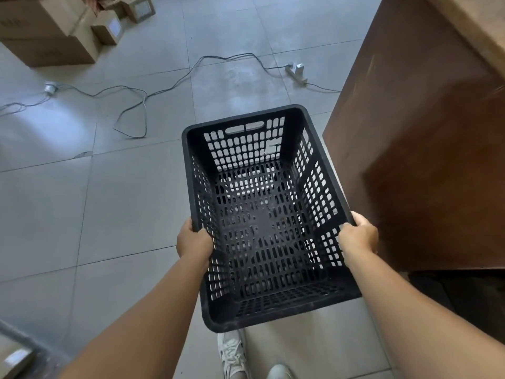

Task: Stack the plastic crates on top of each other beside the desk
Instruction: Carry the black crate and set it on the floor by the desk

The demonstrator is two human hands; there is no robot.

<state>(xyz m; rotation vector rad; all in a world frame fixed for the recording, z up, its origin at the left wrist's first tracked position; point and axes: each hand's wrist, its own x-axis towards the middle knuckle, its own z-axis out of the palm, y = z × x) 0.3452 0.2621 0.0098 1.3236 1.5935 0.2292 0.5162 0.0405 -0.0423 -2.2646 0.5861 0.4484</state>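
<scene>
I hold one black perforated plastic crate (262,222) above the tiled floor, its open top facing me. My left hand (192,240) grips the crate's left rim, thumb inside. My right hand (359,236) grips the right rim. The crate hangs just left of the brown wooden desk (415,149), whose side panel fills the right of the view. The crate is empty. No other crate shows.
Cables (131,105) snake across the grey tile floor ahead, ending at a power strip (296,73) near the desk. Cardboard boxes (54,31) are piled at the far left. My white shoes (235,354) show below the crate.
</scene>
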